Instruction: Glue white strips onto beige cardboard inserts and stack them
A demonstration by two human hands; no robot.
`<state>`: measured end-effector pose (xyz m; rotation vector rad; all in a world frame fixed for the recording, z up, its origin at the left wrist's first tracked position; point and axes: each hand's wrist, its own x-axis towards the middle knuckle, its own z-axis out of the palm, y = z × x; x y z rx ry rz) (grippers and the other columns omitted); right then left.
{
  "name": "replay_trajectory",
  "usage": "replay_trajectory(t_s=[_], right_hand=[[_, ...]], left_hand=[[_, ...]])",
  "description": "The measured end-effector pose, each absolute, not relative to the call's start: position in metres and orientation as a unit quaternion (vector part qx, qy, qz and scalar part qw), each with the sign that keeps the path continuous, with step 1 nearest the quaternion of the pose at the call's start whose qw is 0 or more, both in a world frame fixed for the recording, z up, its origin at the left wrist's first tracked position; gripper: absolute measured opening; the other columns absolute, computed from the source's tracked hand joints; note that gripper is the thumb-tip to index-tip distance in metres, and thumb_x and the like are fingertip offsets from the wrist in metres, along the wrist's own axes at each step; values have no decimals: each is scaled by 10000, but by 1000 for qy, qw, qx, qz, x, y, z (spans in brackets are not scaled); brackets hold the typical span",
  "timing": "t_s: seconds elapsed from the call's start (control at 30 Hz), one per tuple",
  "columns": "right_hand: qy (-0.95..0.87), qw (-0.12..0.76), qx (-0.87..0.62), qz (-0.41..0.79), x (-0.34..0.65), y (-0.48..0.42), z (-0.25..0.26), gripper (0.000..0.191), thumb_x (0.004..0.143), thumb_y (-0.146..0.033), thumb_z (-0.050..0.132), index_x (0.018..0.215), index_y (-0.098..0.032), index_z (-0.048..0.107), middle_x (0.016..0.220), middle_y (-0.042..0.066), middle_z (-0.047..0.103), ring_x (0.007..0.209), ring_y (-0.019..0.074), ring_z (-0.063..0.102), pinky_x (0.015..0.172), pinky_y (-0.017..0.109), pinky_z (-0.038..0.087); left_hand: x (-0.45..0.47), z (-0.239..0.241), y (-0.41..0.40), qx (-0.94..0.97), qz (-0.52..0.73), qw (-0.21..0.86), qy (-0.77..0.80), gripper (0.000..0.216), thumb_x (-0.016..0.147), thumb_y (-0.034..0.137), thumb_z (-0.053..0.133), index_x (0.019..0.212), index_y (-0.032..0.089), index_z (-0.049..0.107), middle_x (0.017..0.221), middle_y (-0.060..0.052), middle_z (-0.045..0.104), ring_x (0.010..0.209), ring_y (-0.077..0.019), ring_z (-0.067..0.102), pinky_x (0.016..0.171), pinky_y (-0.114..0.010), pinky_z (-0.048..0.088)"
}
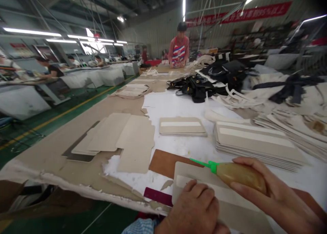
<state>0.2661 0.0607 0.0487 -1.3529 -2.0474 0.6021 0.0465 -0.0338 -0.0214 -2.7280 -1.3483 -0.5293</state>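
My right hand (268,189) is wrapped round a yellowish squeeze glue bottle (241,176). The bottle lies nearly level, its bright green nozzle (212,166) pointing left above the far edge of a beige panel (237,200). A pale strip runs across this panel. My left hand (196,206) lies on its left part, fingers bent and close together, holding it down; what is under the fingertips is hidden. A brown rectangular piece (166,163) sits partly beneath the panel's far left corner. Left of my left hand is a dark purple strip (158,196).
Beige panels with pale strips form a small stack (182,127) and a taller stack (255,142). Plain beige pieces (109,132) overlap on the left. Black straps and bags (196,86) are heaped farther back. A person (179,50) stands at the table's far end.
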Motion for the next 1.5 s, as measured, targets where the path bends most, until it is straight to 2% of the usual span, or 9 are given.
replay_trajectory(t_s=[0.13, 0.3, 0.5, 0.7, 0.9, 1.1, 1.5], right_hand=[[-781, 257, -490, 290, 256, 60, 59, 503, 812, -641, 702, 1161, -282, 658, 1061, 50, 778, 968, 304, 758, 723, 356, 653], [-814, 248, -438, 288, 245, 67, 64, 392, 847, -538, 699, 1139, -279, 661, 1055, 46, 744, 946, 276, 729, 776, 372, 621], [-853, 234, -371, 283, 228, 81, 62, 301, 904, -451, 676, 1149, -283, 629, 1100, 33, 700, 982, 253, 689, 808, 378, 575], [-871, 187, -349, 290, 219, 84, 64, 234, 958, -422, 627, 1135, -271, 609, 1014, 21, 676, 889, 222, 654, 774, 371, 533], [-879, 148, -352, 285, 215, 86, 70, 218, 945, -407, 619, 1114, -271, 598, 959, 10, 686, 836, 224, 655, 722, 364, 503], [-893, 133, -339, 266, 206, 89, 89, 200, 924, -445, 595, 1000, -261, 614, 868, 8, 672, 729, 214, 636, 632, 343, 468], [-912, 129, -302, 244, 194, 94, 103, 145, 907, -380, 585, 973, -255, 618, 932, 26, 680, 794, 227, 641, 652, 336, 451]], left_hand=[[48, -13, -37, -875, -184, -6, -447, 412, 1026, 529, 553, 1129, 139, 634, 1210, -85, 696, 1182, -263, 600, 1086, -442, 465], [48, -5, -38, -873, -193, -29, -448, 393, 1048, 503, 525, 1153, 136, 623, 1207, -88, 679, 1209, -263, 578, 1143, -438, 415], [48, -1, -39, -873, -192, -31, -448, 355, 1036, 498, 550, 1061, 151, 624, 1104, -60, 655, 1112, -250, 579, 1084, -410, 445], [48, -3, -39, -873, -192, -36, -447, 375, 1035, 513, 556, 1076, 146, 620, 1115, -65, 650, 1116, -254, 573, 1071, -417, 442], [48, -3, -39, -876, -188, -41, -442, 400, 1041, 534, 549, 1094, 144, 623, 1142, -69, 655, 1126, -258, 572, 1086, -420, 432], [46, 1, -39, -873, -184, -47, -450, 381, 1044, 521, 540, 1091, 153, 624, 1155, -60, 656, 1138, -249, 569, 1111, -414, 426], [47, 2, -40, -866, -191, -61, -459, 358, 1033, 502, 566, 1095, 155, 627, 1165, -65, 656, 1173, -254, 569, 1135, -413, 421]])
